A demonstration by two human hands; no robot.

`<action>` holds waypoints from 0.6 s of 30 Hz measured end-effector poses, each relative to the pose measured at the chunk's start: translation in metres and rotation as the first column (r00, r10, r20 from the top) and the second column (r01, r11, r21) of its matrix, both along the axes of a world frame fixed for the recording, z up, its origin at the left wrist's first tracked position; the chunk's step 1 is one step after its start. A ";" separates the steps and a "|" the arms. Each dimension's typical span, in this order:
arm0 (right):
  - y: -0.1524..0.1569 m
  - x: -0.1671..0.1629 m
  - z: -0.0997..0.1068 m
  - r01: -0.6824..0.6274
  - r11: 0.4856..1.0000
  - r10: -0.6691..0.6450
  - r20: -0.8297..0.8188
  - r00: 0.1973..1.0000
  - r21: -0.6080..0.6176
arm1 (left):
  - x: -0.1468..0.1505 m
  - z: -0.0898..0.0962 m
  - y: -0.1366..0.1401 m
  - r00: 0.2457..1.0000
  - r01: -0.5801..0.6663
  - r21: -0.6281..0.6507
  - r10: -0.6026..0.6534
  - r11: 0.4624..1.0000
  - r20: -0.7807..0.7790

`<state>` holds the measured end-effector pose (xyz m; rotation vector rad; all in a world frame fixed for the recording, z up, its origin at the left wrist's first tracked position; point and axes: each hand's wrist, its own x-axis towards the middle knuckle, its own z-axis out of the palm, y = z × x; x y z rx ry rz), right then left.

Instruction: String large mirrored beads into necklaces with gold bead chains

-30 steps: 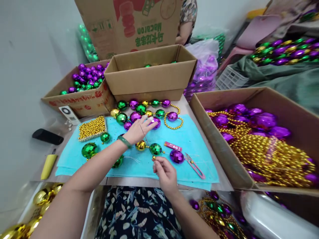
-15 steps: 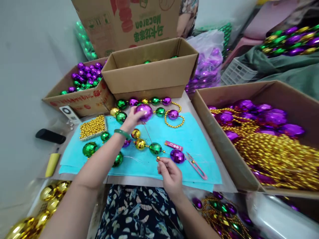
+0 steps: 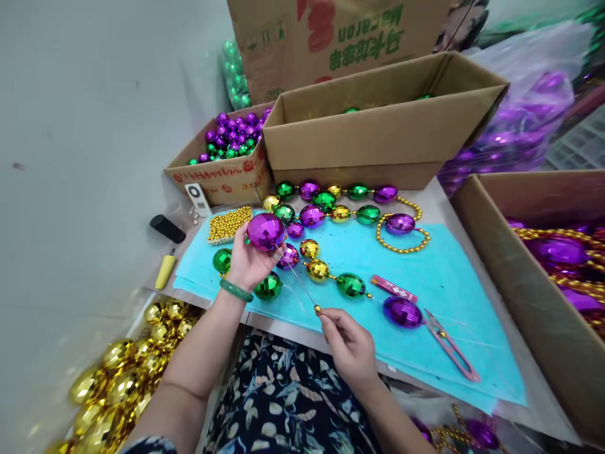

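Note:
My left hand (image 3: 248, 265), a green bangle at its wrist, is closed around a large faceted purple bead (image 3: 265, 231) above the blue cloth (image 3: 454, 265). From that bead a thin string (image 3: 297, 275) runs taut down to my right hand (image 3: 350, 347). The right fingertips pinch a small gold bead (image 3: 317, 309) at the string's lower end. Between and beyond my hands lie strung beads, among them a green bead (image 3: 351, 285) and a gold bead (image 3: 317, 270). A purple bead (image 3: 403, 313) rests beside pink-handled thread snips (image 3: 451, 347).
A block of small gold beads (image 3: 230, 225) sits at the cloth's left, near a yellow-handled tool (image 3: 165, 270). Behind stand a long carton (image 3: 378, 142) and a carton of purple and green beads (image 3: 217, 180). Another carton (image 3: 529, 302) borders the right side.
The camera view has turned left. My left hand has drawn the purple bead back from the rear bead row toward the left, palm now turned upward. My right hand keeps its pinch.

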<state>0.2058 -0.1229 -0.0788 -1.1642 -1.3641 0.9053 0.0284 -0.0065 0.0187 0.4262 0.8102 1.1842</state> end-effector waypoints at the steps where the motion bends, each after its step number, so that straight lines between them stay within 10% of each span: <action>1: -0.001 -0.001 0.001 -0.002 1.000 0.002 0.005 1.000 0.000 | -0.001 0.000 -0.002 1.000 0.000 -0.005 0.000 1.000 0.003; 18: -0.007 -0.003 0.008 0.000 1.000 0.000 0.028 1.000 0.006 | -0.011 -0.010 -0.009 0.999 -0.038 0.032 0.039 0.999 -0.013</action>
